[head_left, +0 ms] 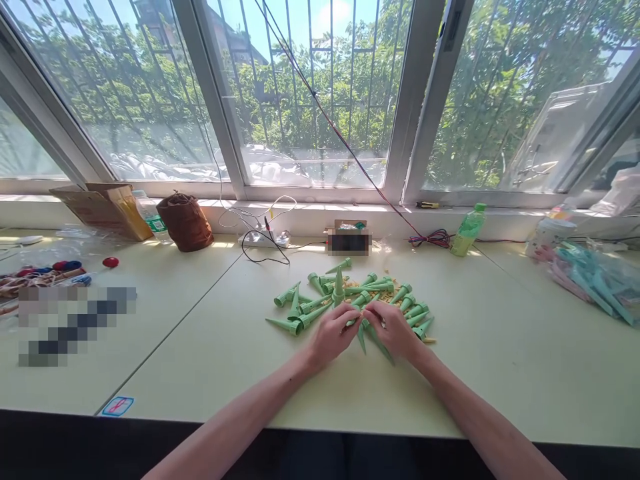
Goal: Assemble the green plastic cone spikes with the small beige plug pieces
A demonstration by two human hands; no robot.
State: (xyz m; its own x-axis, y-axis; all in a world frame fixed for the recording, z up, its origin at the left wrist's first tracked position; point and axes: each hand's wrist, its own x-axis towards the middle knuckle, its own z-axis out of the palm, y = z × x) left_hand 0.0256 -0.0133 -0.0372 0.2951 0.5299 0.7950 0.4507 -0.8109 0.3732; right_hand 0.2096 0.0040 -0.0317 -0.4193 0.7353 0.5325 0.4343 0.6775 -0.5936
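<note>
My left hand and my right hand meet over a pile of green plastic watering spikes. Both are closed, fingertips pinched close together. Whatever lies between the fingers is too small and hidden to make out; a bit of green shows by the left fingers. One green spike stands upright just beyond my left hand. Another long spike pokes out below my right hand. Others, such as a spike at the left, lie on their sides. Small tan peg-like pieces are scattered among them.
On the pale table stand a brown bag and a green bottle. A small cardboard box sits behind the pile, near a power strip. Plastic bags with teal spikes lie at the right, wrapped cords at the left.
</note>
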